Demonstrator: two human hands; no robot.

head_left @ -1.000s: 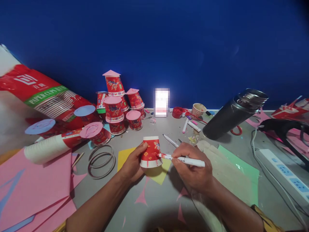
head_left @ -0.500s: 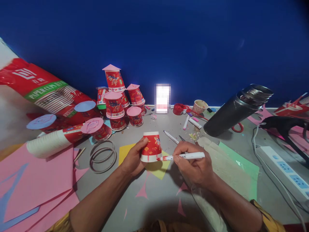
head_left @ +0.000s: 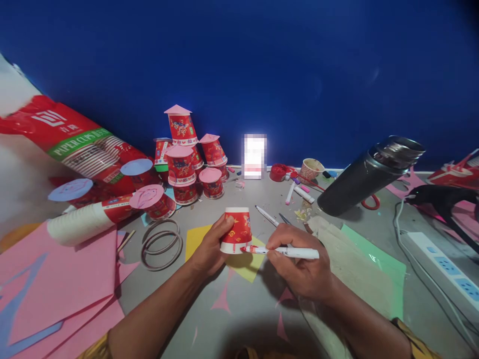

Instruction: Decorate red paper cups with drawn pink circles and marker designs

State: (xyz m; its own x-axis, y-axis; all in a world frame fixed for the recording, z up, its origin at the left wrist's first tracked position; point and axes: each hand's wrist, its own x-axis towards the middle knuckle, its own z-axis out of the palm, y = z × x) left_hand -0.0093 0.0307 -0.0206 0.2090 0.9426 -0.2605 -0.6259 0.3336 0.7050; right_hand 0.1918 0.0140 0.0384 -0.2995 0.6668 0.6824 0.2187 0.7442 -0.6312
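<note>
My left hand (head_left: 212, 245) grips a red paper cup (head_left: 238, 228) by its left side, thumb across the front. The cup is upside down, its white rim band at the bottom carrying a few red strokes. In my right hand (head_left: 302, 264) is a white marker (head_left: 295, 253) with a red tip, held pinched and nearly level. Its tip touches the white band near the cup's lower middle. Beneath the cup lies a yellow paper sheet (head_left: 200, 240). A pen (head_left: 266, 215) rests on the table just beyond my right hand.
Stacked red cups with pink paper tops (head_left: 181, 167) stand at the back left, near nested cups (head_left: 80, 223) lying sideways. Pink sheets (head_left: 75, 289) cover the left. A dark flask (head_left: 364, 179) leans at the right, by a power strip (head_left: 443, 267). Grey rings (head_left: 162, 244) lie left of centre.
The marker's tip has moved left along the cup's white band, from its right edge toward the middle. The whole view has shifted slightly.
</note>
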